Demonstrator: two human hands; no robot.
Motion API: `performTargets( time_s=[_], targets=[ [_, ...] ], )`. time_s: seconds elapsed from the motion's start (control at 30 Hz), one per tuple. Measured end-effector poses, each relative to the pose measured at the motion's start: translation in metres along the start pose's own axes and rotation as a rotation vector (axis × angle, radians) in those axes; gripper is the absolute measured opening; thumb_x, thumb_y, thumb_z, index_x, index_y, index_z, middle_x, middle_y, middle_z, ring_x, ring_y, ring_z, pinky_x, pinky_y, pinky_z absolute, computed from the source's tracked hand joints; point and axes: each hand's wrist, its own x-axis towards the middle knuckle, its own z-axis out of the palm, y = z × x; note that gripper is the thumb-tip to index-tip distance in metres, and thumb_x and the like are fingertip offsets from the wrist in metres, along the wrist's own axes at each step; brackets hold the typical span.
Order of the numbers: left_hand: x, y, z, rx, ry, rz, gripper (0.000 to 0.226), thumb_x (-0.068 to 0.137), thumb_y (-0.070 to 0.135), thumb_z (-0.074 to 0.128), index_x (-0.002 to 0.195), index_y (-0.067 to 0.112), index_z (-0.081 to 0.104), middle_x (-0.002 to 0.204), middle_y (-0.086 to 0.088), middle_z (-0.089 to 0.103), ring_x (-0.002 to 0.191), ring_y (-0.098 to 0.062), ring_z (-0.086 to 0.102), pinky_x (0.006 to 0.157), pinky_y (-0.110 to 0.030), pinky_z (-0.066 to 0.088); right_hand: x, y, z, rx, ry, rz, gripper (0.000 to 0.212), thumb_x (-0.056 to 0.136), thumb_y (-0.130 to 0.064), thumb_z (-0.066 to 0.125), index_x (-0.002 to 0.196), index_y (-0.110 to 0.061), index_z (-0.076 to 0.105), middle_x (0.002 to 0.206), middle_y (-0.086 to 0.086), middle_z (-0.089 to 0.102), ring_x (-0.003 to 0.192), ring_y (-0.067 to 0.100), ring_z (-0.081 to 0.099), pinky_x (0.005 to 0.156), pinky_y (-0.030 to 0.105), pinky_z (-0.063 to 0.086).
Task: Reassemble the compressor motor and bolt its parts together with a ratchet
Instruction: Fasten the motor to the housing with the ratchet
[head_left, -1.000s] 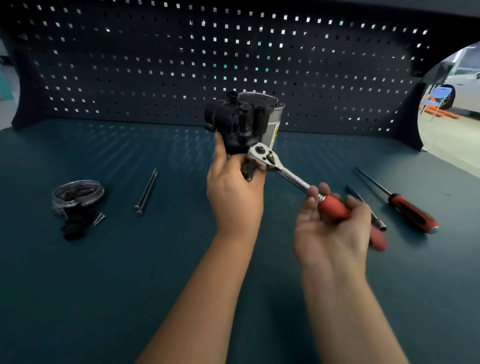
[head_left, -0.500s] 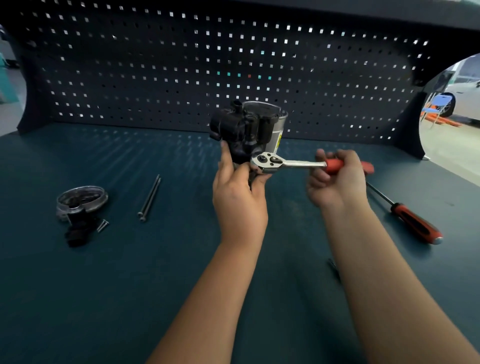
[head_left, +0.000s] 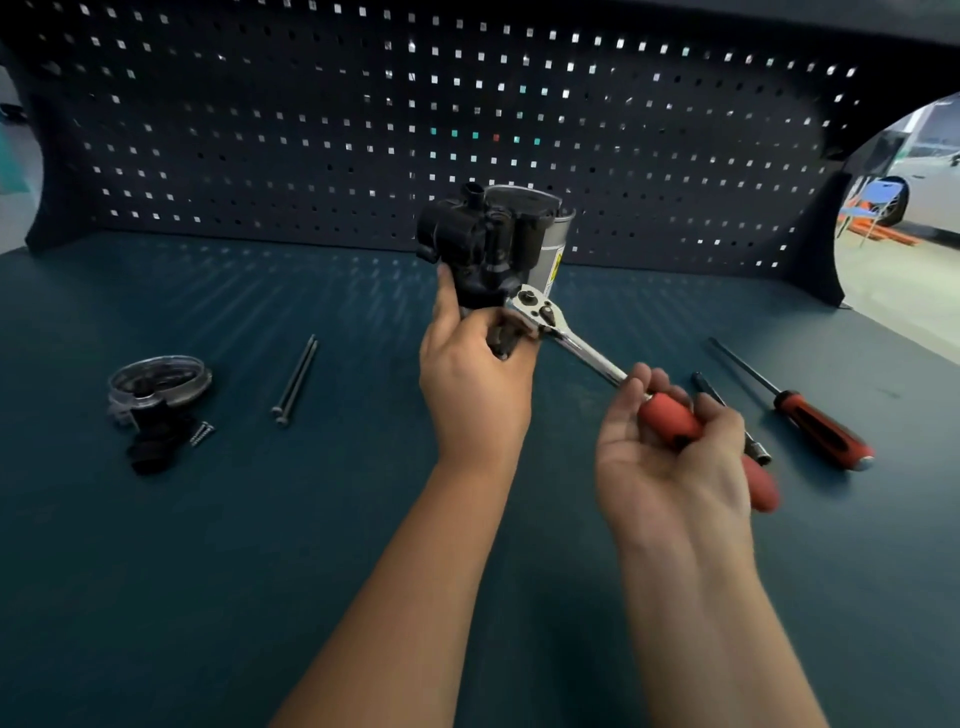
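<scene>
We have a single view: a wide-angle camera worn on the person's head, facing forward and down over the counter (head_left: 208, 571). It sits near, with the compressor motor (head_left: 478, 244) and ratchet (head_left: 582, 348) around mid-frame, the pegboard (head_left: 260, 130) bending across the upper part.

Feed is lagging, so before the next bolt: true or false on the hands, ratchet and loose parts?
1. The left hand grips the compressor motor. True.
2. The right hand holds the ratchet by its red handle. True.
3. The two long bolts lie right of the motor. False: left of it, on the bench.
4. The screwdriver is in the right hand. False: it lies on the bench.
</scene>
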Motion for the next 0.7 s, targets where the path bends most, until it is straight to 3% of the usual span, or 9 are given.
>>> performTargets(
  time_s=[0.07,0.3,0.47,0.53,0.6,0.7],
  targets=[
    [0.000,-0.001,0.000,-0.006,-0.006,0.003,0.019,0.075,0.018,0.078,0.082,0.001,0.071,0.148,-0.008,0.038,0.110,-0.028,0.059,0.090,-0.039,0.047,-0.016,0.008,-0.002,0.054,0.008,-0.025,0.026,0.093,-0.014,0.051,0.069,-0.006,0.052,0.052,0.008,0.062,0.046,0.020,0.064,0.053,0.025,0.057],
    [0.000,-0.006,0.001,-0.020,-0.046,0.045,0.015,0.082,0.012,0.070,0.090,0.000,0.071,0.150,-0.008,0.035,0.107,-0.030,0.059,0.090,-0.042,0.047,-0.009,0.011,-0.002,0.038,0.002,-0.054,0.024,0.095,-0.021,0.054,0.076,-0.006,0.052,0.056,0.008,0.062,0.047,0.017,0.065,0.051,0.020,0.054],
    [0.003,-0.007,0.000,-0.021,-0.031,0.043,0.014,0.085,0.011,0.066,0.091,-0.002,0.069,0.150,-0.011,0.033,0.104,-0.034,0.060,0.087,-0.046,0.047,0.035,0.001,0.017,-0.249,-0.088,-0.026,0.029,0.096,-0.024,0.045,0.069,-0.015,0.045,0.052,-0.001,0.059,0.032,0.008,0.043,0.037,0.010,0.033],
    [0.002,-0.006,0.000,-0.021,-0.035,0.046,0.014,0.085,0.011,0.066,0.091,-0.002,0.069,0.151,-0.011,0.032,0.112,-0.033,0.057,0.091,-0.046,0.046,0.059,-0.006,0.032,-0.391,-0.124,0.026,0.028,0.095,-0.024,0.042,0.068,-0.018,0.042,0.050,-0.004,0.059,0.028,0.006,0.033,0.033,0.010,0.024],
    [0.001,-0.005,0.001,-0.023,-0.044,0.054,0.016,0.085,0.011,0.066,0.094,-0.002,0.069,0.152,-0.011,0.031,0.124,-0.029,0.051,0.099,-0.043,0.043,0.078,-0.010,0.046,-0.505,-0.174,0.111,0.027,0.094,-0.024,0.042,0.068,-0.019,0.043,0.051,-0.005,0.062,0.026,0.005,0.026,0.030,0.013,0.019],
    [0.001,-0.005,0.001,-0.020,-0.033,0.065,0.018,0.084,0.013,0.068,0.096,-0.001,0.069,0.151,-0.010,0.032,0.126,-0.025,0.049,0.103,-0.033,0.040,0.092,-0.010,0.054,-0.559,-0.215,0.166,0.026,0.094,-0.024,0.042,0.069,-0.018,0.043,0.046,-0.008,0.055,0.026,0.004,0.023,0.030,0.014,0.016]
  ],
)
